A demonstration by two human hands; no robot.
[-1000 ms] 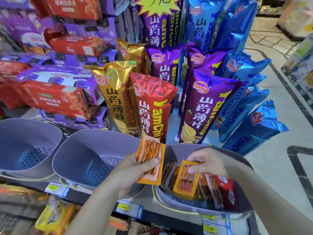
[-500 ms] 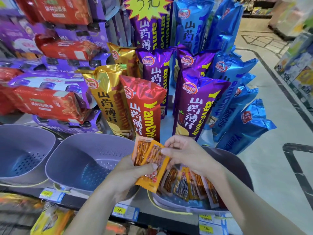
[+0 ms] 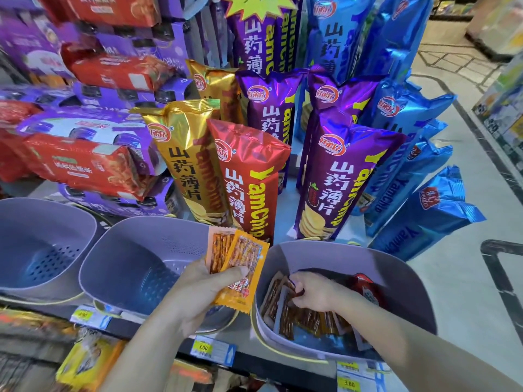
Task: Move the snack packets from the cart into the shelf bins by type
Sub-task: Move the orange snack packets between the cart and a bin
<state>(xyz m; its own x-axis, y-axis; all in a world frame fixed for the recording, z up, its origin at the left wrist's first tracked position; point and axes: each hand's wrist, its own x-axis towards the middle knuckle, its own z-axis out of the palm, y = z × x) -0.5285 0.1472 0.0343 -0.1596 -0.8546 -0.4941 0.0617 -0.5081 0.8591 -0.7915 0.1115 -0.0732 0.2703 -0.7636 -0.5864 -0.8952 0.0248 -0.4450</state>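
The left hand (image 3: 203, 292) grips two orange packets (image 3: 240, 267), fanned upright, with its thumb pressed across their fronts. It is held over the right rim of the middle bin (image 3: 135, 250). Just to its right, the right hand (image 3: 317, 292) is down inside the right bin (image 3: 353, 256), fingers curled and pinching the edge of one of the loose packets (image 3: 305, 321) heaped beneath it. Tall yam chip bags (image 3: 249, 179) stand beyond both hands.
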